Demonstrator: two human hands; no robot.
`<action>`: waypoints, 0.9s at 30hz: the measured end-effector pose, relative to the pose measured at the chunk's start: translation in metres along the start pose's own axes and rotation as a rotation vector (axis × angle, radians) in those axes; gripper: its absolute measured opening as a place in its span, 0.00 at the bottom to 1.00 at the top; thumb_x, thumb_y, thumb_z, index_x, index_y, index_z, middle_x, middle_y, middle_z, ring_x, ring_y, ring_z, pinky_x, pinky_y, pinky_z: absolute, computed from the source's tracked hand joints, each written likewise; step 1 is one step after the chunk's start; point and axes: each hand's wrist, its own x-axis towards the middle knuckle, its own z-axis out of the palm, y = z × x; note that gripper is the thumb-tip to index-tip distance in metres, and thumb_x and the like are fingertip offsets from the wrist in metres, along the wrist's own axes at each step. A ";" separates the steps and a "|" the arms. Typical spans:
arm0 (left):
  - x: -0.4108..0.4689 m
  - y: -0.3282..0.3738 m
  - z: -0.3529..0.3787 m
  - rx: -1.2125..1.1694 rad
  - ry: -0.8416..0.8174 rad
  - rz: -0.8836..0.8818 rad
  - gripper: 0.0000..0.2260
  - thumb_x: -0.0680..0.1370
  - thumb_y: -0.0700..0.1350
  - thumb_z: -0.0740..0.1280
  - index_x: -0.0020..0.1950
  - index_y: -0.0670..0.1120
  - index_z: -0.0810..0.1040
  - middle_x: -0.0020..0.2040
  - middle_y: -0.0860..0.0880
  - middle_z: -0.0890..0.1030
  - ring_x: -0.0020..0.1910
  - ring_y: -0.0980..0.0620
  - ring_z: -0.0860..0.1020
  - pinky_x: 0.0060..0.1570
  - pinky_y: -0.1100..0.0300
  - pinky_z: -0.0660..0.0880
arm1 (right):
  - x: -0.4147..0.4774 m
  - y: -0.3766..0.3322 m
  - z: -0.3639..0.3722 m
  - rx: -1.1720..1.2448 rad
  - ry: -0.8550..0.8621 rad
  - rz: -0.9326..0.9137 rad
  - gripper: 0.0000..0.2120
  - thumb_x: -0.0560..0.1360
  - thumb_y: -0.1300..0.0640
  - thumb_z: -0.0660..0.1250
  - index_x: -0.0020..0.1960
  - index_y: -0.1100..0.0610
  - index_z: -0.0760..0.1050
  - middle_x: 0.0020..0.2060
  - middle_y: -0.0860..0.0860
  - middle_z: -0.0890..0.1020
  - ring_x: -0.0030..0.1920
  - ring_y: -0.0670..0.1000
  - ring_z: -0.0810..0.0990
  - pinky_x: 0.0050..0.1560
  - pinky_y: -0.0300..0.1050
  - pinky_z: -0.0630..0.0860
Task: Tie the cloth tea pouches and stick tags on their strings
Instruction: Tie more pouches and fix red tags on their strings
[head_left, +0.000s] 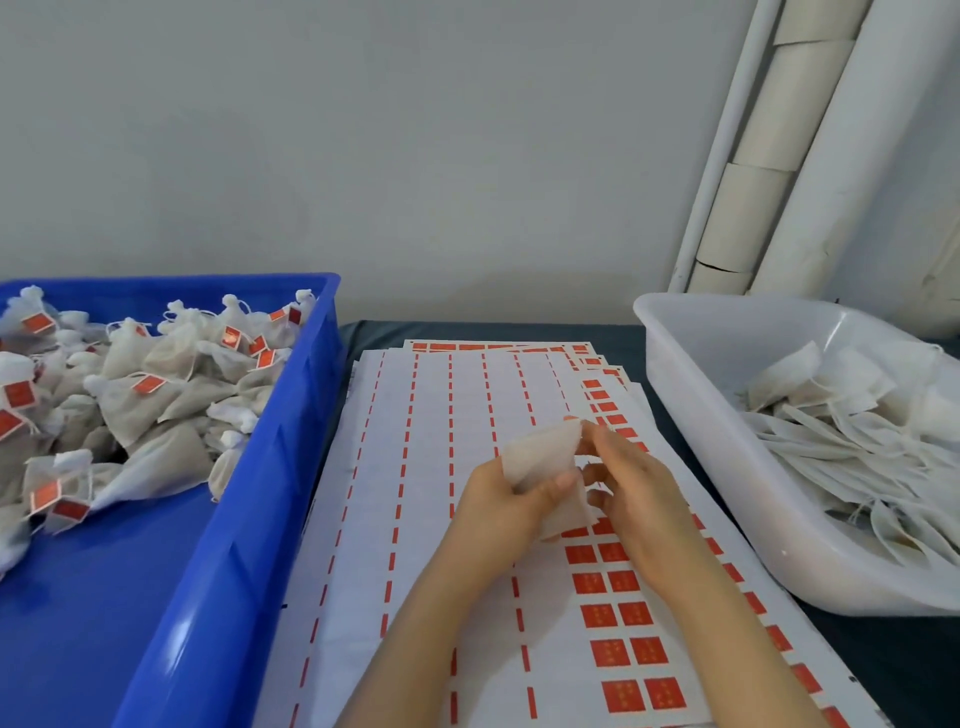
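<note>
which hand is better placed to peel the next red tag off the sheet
Probably right: both hold the pouch, but the right hand sits just above the remaining red tags, the left hand farther off.

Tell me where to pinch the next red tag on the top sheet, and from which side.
Probably a left corner, from the left: the red tag lies flat, and the sheet left of it is stripped, leaving a free edge. The right hand is nearest, once it lets go of the pouch.

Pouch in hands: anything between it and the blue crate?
Nothing visible. The left hand and right hand hold the pouch above the sticker sheets. The blue crate sits directly left, with only its side wall to lift over.
</note>
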 end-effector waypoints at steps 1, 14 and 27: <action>0.000 0.001 -0.002 -0.026 -0.012 -0.012 0.16 0.74 0.52 0.70 0.60 0.54 0.73 0.50 0.54 0.79 0.46 0.53 0.80 0.37 0.66 0.80 | -0.003 0.003 -0.002 -0.021 0.005 -0.055 0.11 0.75 0.45 0.61 0.55 0.44 0.75 0.54 0.49 0.80 0.52 0.52 0.79 0.57 0.54 0.76; -0.003 -0.002 -0.005 -0.125 -0.039 -0.076 0.15 0.69 0.64 0.66 0.49 0.57 0.75 0.47 0.57 0.81 0.48 0.55 0.80 0.43 0.64 0.78 | 0.004 0.020 -0.007 -0.032 -0.054 -0.282 0.11 0.67 0.42 0.65 0.48 0.40 0.80 0.46 0.31 0.80 0.51 0.43 0.79 0.53 0.46 0.79; 0.002 -0.001 -0.005 0.005 0.144 -0.087 0.08 0.75 0.59 0.66 0.41 0.58 0.71 0.41 0.61 0.74 0.40 0.57 0.75 0.29 0.74 0.67 | 0.007 0.029 -0.005 -0.385 0.085 -0.460 0.09 0.74 0.52 0.66 0.44 0.37 0.71 0.42 0.30 0.74 0.42 0.33 0.74 0.37 0.22 0.66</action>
